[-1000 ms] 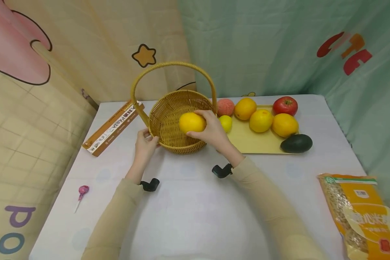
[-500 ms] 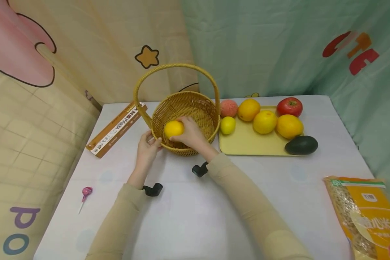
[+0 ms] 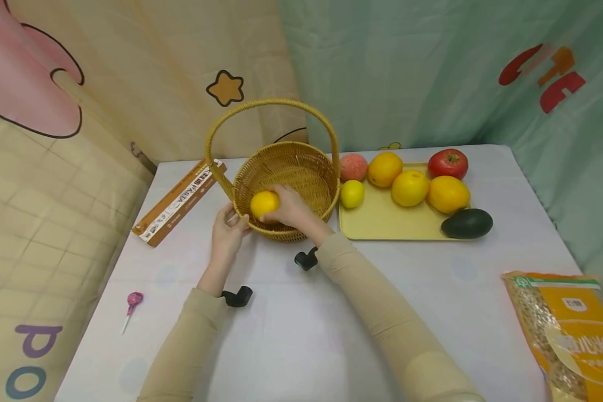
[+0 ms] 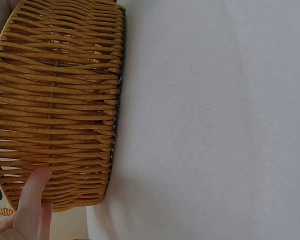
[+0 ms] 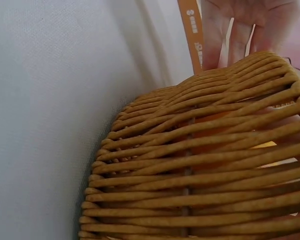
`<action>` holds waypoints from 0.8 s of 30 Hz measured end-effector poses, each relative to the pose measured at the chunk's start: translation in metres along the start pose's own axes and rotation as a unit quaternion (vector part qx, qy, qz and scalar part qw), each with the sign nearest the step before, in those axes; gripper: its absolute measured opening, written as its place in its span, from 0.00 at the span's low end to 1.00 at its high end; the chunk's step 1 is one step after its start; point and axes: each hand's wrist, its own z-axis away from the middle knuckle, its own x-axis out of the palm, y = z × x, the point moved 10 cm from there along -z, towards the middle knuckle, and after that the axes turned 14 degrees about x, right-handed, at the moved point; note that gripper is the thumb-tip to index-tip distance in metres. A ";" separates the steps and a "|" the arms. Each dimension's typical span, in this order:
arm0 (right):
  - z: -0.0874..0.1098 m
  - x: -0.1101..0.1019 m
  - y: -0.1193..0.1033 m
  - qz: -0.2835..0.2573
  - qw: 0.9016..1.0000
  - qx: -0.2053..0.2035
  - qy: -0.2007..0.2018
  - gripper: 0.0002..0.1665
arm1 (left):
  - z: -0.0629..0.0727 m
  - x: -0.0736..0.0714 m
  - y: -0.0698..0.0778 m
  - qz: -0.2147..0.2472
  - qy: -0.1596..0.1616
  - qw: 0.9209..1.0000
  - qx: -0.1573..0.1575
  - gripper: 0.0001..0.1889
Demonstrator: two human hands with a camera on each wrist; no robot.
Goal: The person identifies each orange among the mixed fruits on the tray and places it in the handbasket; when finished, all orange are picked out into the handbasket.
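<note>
In the head view my right hand (image 3: pixel 290 207) is inside the round wicker basket (image 3: pixel 311 173), low at its front left. It holds a yellow-orange oval fruit (image 3: pixel 264 205) against the near-left inner wall. My left hand (image 3: pixel 227 231) grips the basket's left rim, thumb at the top edge. Its fingers (image 4: pixel 35 192) press the woven outer wall in the left wrist view. The right wrist view looks at the weave (image 5: pixel 200 165) from outside; orange shows through the gaps, and the right hand's fingers are mostly hidden there. The basket's tall handle (image 3: pixel 276 102) arches upright.
Right of the basket, a yellow tray (image 3: pixel 382 226) bears a pink fruit (image 3: pixel 353 167), a small yellow-green fruit (image 3: pixel 352 194), several yellow-orange fruits, a red fruit (image 3: pixel 448 164) and a dark green avocado (image 3: pixel 467 223). A pasta box (image 3: pixel 178 204), lollipop (image 3: pixel 133 304) and grain bag (image 3: pixel 563 335) lie around.
My right hand has carried the yellow-orange fruit leftward and down, from over the basket's middle to its near-left inside. The left hand stays on the rim. The view shifted slightly.
</note>
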 end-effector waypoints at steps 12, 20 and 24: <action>0.021 -0.023 0.012 0.013 1.000 -0.021 0.009 0.42 | 0.003 -0.003 0.001 -0.011 0.009 1.000 -0.001 0.33; 0.051 -0.075 0.034 -0.059 0.993 -0.056 0.086 0.31 | 0.002 -0.003 -0.001 0.004 0.011 1.000 0.007 0.33; 0.067 -0.108 0.059 -0.107 0.985 -0.060 0.125 0.28 | 0.002 -0.002 0.000 0.007 0.009 1.000 0.008 0.33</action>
